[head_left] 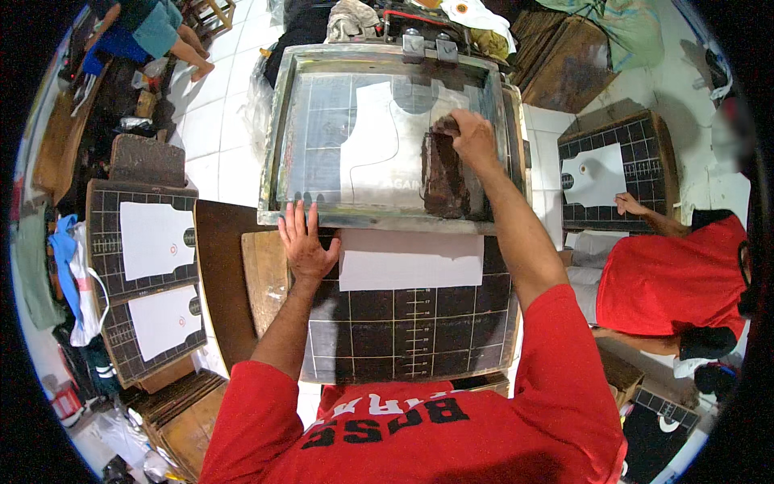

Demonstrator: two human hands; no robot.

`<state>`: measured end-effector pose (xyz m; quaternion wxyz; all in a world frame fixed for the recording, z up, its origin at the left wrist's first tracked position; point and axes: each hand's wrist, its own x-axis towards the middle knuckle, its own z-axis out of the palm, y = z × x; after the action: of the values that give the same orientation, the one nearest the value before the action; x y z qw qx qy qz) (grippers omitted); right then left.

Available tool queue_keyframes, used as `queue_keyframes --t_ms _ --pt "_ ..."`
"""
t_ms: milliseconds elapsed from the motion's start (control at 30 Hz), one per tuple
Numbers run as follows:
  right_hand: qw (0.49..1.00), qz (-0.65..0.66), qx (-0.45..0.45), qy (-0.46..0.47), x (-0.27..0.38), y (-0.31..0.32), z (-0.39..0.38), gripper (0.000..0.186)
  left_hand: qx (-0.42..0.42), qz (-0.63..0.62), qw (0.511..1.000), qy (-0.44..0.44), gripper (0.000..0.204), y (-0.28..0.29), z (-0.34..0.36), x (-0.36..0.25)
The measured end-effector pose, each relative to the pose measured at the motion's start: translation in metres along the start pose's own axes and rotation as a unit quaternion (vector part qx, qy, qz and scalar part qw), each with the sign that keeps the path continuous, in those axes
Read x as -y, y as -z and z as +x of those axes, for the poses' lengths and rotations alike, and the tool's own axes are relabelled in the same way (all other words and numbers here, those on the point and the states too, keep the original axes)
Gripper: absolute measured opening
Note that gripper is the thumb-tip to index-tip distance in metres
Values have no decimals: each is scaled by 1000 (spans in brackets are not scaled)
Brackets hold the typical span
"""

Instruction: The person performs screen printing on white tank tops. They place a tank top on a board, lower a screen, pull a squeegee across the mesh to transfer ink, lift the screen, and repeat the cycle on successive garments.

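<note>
A screen-printing frame (379, 219) lies over a white cut garment piece (411, 262), which shows through the mesh and sticks out past the near edge. Under both is a black gridded board (387, 331). My right hand (472, 142) is closed round the upper end of a dark brown squeegee (442, 173) at the right of the mesh. Its lower end reaches a dark patch near the frame's near right corner. My left hand (305, 242) lies with fingers spread on the frame's near left edge. A thin curved line runs across the mesh.
Metal hinges (430, 48) hold the frame's far side. At left, gridded boards carry white pieces (157, 240). On the right a person in red (665, 278) touches another white piece (595, 175) on a board. Wooden boards (562, 58) lean at the back right.
</note>
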<state>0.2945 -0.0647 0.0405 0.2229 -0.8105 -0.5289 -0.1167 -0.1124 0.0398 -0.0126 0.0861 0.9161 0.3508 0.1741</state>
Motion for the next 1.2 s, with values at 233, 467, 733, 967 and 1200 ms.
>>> queue_keyframes --t_ms 233,467,733,967,1200 --pt "998 22 62 -2 41 28 -80 32 -2 -1 1000 -9 97 -2 0 3" --pt "999 -6 16 -41 14 0 -14 34 -9 4 1000 -12 93 -1 1 1" --pt "997 -18 40 -61 63 16 -95 35 -11 -23 1000 -15 92 -7 -2 5" --pt "997 -24 36 -60 91 35 -126 41 63 6 998 18 73 15 13 4" --pt "986 -70 -151 -22 113 99 -78 34 -21 -81 986 -144 69 142 104 4"
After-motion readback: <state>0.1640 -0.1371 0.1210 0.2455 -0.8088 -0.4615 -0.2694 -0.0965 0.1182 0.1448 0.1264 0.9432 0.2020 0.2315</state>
